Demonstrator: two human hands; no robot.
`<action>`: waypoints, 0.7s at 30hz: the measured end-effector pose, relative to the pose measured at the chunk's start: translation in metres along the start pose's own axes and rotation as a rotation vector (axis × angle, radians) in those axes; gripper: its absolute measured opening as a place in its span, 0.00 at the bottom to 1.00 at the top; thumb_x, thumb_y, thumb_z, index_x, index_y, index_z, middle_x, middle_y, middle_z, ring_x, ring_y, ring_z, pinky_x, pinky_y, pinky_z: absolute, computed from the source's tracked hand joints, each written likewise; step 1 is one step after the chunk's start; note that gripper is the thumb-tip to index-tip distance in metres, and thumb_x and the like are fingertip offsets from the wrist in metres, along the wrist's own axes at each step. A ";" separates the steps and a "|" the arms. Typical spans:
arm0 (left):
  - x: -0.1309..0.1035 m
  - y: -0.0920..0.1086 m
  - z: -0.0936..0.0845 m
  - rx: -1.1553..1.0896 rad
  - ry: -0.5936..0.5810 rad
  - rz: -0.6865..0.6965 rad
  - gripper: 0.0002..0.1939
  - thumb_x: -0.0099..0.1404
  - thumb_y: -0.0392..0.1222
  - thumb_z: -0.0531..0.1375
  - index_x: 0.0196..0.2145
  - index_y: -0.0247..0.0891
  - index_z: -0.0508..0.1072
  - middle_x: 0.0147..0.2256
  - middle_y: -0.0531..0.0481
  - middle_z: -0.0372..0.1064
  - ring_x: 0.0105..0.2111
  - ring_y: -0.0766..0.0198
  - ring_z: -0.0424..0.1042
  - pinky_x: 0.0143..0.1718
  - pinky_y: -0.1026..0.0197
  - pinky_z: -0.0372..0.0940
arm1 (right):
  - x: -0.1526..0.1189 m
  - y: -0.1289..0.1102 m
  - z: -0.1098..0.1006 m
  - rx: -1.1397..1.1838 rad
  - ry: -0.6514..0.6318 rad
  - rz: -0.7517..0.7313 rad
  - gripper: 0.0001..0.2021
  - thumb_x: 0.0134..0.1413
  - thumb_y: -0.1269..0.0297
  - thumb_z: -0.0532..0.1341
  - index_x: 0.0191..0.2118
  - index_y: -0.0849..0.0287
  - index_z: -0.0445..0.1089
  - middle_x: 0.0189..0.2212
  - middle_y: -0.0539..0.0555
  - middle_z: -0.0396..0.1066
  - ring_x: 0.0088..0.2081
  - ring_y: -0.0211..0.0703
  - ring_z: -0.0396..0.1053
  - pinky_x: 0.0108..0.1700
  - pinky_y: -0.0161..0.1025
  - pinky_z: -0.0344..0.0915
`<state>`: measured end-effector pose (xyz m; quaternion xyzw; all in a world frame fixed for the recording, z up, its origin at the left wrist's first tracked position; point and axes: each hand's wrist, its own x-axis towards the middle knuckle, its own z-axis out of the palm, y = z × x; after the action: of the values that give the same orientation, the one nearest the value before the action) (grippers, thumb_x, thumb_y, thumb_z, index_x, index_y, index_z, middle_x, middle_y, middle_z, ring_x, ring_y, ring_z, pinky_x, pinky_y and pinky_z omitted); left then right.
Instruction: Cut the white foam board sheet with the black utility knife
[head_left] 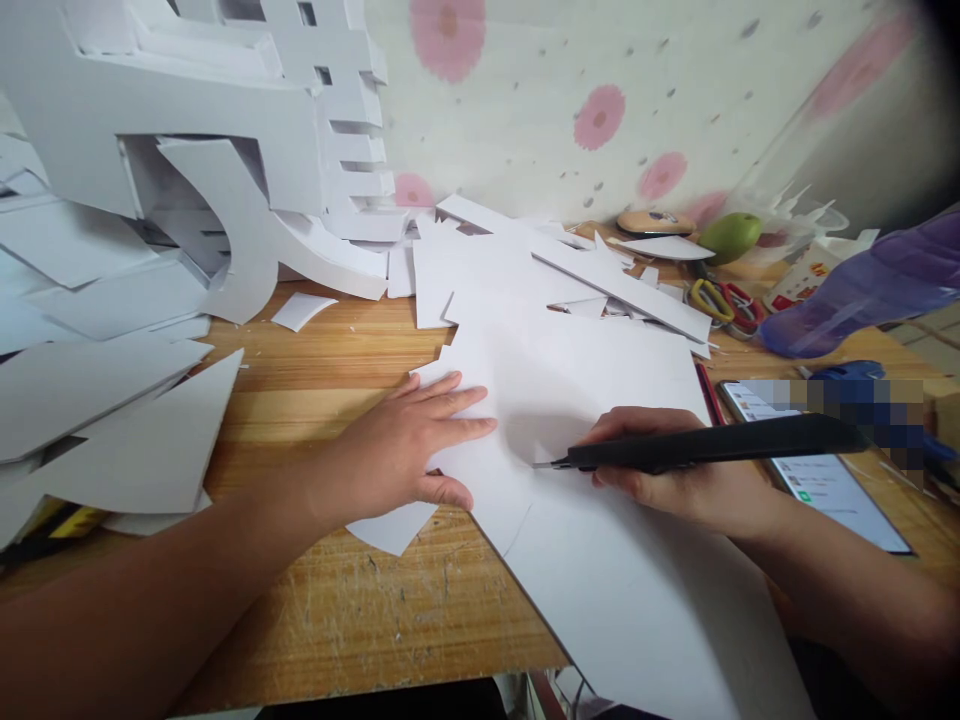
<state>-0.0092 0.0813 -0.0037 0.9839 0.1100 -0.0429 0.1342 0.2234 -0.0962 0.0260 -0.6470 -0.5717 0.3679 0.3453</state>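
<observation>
Across the wooden table [330,400], near its middle, lies a large white board [600,370], its near end running over the edge. The left hand [420,435] presses flat on its left side, fingers spread wide. From the right, the right hand [667,480] grips a black cutter [697,446], its blade tip down at the board. White offcuts [127,420] pile up at left; scissors [724,303] and a purple bottle [862,280] sit far right.
</observation>
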 end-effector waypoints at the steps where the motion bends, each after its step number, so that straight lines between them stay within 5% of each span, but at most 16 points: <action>1: 0.000 0.001 0.000 0.004 -0.004 -0.003 0.38 0.58 0.69 0.58 0.61 0.51 0.63 0.67 0.48 0.50 0.68 0.45 0.44 0.64 0.38 0.44 | 0.000 0.001 0.000 0.010 0.012 -0.001 0.06 0.48 0.64 0.65 0.34 0.58 0.76 0.29 0.53 0.78 0.30 0.42 0.75 0.31 0.35 0.71; 8: -0.002 0.001 -0.004 -0.001 0.065 0.009 0.37 0.57 0.68 0.60 0.59 0.50 0.66 0.65 0.46 0.55 0.67 0.45 0.48 0.66 0.39 0.44 | -0.022 0.028 -0.011 0.167 0.280 0.059 0.07 0.50 0.61 0.67 0.36 0.54 0.76 0.28 0.52 0.76 0.31 0.46 0.74 0.33 0.38 0.71; 15: -0.003 -0.004 -0.007 -0.074 0.241 -0.279 0.30 0.64 0.58 0.60 0.60 0.43 0.66 0.67 0.43 0.50 0.66 0.46 0.50 0.64 0.42 0.52 | -0.062 0.047 -0.044 0.431 0.708 0.206 0.05 0.42 0.63 0.71 0.27 0.52 0.76 0.25 0.49 0.75 0.29 0.42 0.72 0.32 0.35 0.72; 21: -0.003 -0.005 -0.005 -0.119 0.248 -0.285 0.28 0.65 0.53 0.58 0.59 0.42 0.65 0.66 0.43 0.53 0.64 0.49 0.55 0.63 0.45 0.54 | -0.064 0.048 -0.038 0.546 0.689 0.300 0.07 0.39 0.63 0.74 0.28 0.54 0.78 0.25 0.51 0.77 0.27 0.43 0.75 0.28 0.35 0.73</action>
<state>-0.0135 0.0871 0.0001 0.9463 0.2665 0.0667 0.1702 0.2749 -0.1657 0.0079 -0.6923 -0.2059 0.3146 0.6159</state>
